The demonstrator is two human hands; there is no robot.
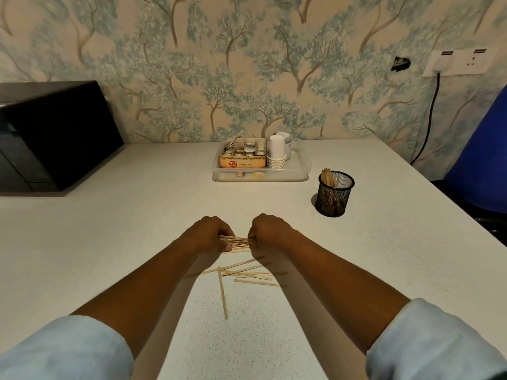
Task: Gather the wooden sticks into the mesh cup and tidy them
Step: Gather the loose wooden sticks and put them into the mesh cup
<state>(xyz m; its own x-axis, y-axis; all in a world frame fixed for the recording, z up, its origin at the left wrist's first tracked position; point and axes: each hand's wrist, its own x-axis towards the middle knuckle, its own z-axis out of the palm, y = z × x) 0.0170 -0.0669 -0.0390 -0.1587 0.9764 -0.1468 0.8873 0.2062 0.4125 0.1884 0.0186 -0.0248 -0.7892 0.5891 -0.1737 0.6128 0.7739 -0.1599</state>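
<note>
A bundle of wooden sticks (236, 241) lies level between my two hands just above the white counter. My left hand (208, 233) grips its left end and my right hand (267, 231) grips its right end, fingers curled round the sticks. Several loose sticks (247, 274) lie scattered on the counter just nearer to me, one long stick (222, 293) pointing toward me. The black mesh cup (333, 194) stands upright to the far right of my hands, with a few sticks standing inside it.
A clear plastic tray (259, 176) holding a tea box and stacked white paper cups sits at the back centre. A black microwave (52, 133) fills the back left. A blue object (482, 154) stands past the counter's right edge. A black cable hangs from the wall socket.
</note>
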